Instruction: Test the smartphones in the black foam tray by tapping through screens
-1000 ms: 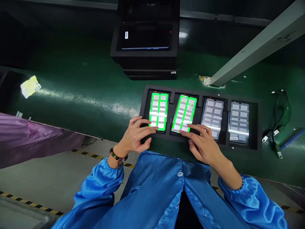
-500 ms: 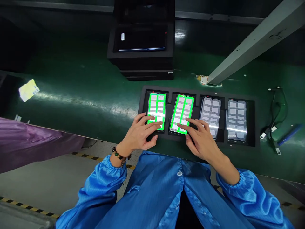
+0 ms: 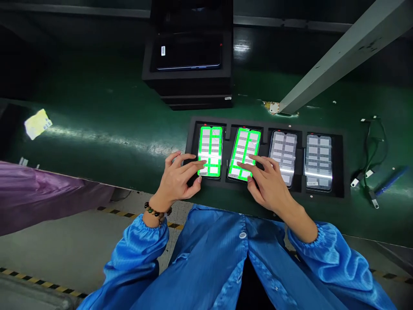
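Note:
A black foam tray (image 3: pixel 338 172) holds several phones side by side. The leftmost phone (image 3: pixel 216 148) shows bright green bands on white. Beside it, a second phone (image 3: pixel 241 144) with the same pattern lies slightly tilted. A third phone (image 3: pixel 284 148) and a fourth phone (image 3: pixel 318 159) have dimmer grey patterns. My left hand (image 3: pixel 179 176) is spread at the left phone's lower left edge, a fingertip over its screen. Over the lower part of the second phone, my right hand (image 3: pixel 267 178) has its fingers apart, with fingertips at the screen. Neither hand grips anything.
Behind the tray stands a stack of black foam trays (image 3: pixel 193 88) with a dark phone (image 3: pixel 190 54) on top. A grey metal post (image 3: pixel 335 60) rises behind the tray. Cables (image 3: pixel 366 168) and a blue pen (image 3: pixel 392 181) lie right; a yellow packet (image 3: pixel 38 124) lies far left.
My left hand has moved left, uncovering more of the leftmost phone's lower screen. My right hand has shifted slightly left and up, staying over the second phone. The whole view has shifted slightly.

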`<state>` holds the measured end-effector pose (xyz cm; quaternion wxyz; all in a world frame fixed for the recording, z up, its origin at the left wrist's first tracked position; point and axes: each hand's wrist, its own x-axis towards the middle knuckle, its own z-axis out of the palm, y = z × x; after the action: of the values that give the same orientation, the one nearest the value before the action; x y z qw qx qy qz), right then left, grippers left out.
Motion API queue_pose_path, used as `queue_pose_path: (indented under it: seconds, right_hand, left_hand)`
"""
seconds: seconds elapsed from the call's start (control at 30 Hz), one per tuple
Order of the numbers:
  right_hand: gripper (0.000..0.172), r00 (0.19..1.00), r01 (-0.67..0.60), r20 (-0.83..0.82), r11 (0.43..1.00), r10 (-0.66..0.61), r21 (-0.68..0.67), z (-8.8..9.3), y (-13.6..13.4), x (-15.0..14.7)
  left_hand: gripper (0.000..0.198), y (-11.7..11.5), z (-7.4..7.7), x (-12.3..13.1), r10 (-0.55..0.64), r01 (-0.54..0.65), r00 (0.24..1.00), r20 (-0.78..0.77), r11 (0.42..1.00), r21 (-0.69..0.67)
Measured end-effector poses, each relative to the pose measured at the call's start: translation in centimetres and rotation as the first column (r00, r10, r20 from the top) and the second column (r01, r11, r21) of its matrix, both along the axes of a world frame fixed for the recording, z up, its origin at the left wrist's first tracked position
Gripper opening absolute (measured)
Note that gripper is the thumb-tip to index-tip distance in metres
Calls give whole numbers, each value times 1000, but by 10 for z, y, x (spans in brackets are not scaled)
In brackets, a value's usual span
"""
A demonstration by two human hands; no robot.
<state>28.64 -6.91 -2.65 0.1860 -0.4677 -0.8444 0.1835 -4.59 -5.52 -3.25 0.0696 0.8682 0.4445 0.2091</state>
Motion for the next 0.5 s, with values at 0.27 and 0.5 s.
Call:
queue_pose_path:
  seconds: [0.27, 0.5]
  right_hand:
    - [45, 1000, -20, -16, 1000, 20, -1, -2, 14, -9]
    - [48, 997, 78, 18, 997, -78, -3, 0, -1, 32]
  left_hand:
    - [30, 9, -1, 8, 73, -73, 997, 23, 997, 36]
    - [32, 19, 3, 35, -33, 34, 999, 17, 998, -50]
